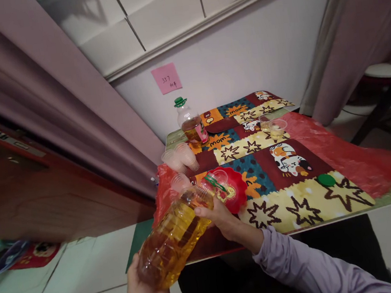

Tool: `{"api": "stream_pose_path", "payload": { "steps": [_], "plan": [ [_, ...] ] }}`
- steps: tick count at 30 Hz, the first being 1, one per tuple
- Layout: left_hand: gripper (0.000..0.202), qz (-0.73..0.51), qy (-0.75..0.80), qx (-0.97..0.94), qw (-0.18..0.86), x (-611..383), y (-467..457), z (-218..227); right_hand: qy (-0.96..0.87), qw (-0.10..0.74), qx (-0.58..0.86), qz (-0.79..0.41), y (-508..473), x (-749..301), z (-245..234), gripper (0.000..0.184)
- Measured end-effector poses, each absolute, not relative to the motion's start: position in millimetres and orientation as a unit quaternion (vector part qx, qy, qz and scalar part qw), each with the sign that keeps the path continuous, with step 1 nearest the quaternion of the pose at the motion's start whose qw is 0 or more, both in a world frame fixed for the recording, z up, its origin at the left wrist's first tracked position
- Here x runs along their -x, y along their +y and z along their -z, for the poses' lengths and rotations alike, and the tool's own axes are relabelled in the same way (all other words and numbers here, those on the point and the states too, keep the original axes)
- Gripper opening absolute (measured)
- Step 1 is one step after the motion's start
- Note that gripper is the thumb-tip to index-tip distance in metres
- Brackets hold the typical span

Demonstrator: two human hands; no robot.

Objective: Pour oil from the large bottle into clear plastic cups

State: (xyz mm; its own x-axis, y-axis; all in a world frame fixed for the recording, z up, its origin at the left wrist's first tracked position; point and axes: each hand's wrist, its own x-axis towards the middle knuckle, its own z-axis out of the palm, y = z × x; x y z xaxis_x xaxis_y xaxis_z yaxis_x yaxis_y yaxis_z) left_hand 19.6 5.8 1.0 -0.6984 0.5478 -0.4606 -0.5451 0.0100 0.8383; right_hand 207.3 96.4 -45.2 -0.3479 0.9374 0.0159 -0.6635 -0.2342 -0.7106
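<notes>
A large clear bottle of yellow oil-like liquid (pixel 175 240) is tilted, its upper end up toward the table and its base toward me. My left hand (pixel 145 287) is wrapped round the base. Nearer the upper end, my right hand (pixel 222 217) grips the side. Just beyond the bottle stands a clear plastic cup (pixel 179 182), partly hidden by it; I cannot tell whether the mouth touches it. Right beside is a red scalloped dish (pixel 239 193) with a green strip-like item (pixel 216 182) in it. A green cap (pixel 326 180) lies on the patterned mat (pixel 272 211).
Several stacked clear cups (pixel 184 156) lean at the table's left. Behind them stands a green-capped bottle (pixel 193 130) holding amber liquid. Clear cups with some liquid (pixel 277 128) stand at the back right. Red plastic sheeting (pixel 355 152) hangs over the right side. A pink note (pixel 167 78) is on the wall.
</notes>
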Motion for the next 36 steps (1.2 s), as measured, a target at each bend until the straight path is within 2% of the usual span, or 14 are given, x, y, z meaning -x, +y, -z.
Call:
{"api": "stream_pose_path", "payload": {
  "steps": [23,36],
  "plan": [
    [0.026,-0.695,0.605,-0.002,0.387,-20.5,5.3,-5.3,-0.307,0.525,0.222,-0.762,97.6,-208.7,41.9,0.076],
    [0.027,-0.688,0.61,-0.02,0.394,-14.0,3.2,-1.5,-0.309,0.531,0.211,-0.76,98.4,-207.0,44.1,0.069]
  ]
}}
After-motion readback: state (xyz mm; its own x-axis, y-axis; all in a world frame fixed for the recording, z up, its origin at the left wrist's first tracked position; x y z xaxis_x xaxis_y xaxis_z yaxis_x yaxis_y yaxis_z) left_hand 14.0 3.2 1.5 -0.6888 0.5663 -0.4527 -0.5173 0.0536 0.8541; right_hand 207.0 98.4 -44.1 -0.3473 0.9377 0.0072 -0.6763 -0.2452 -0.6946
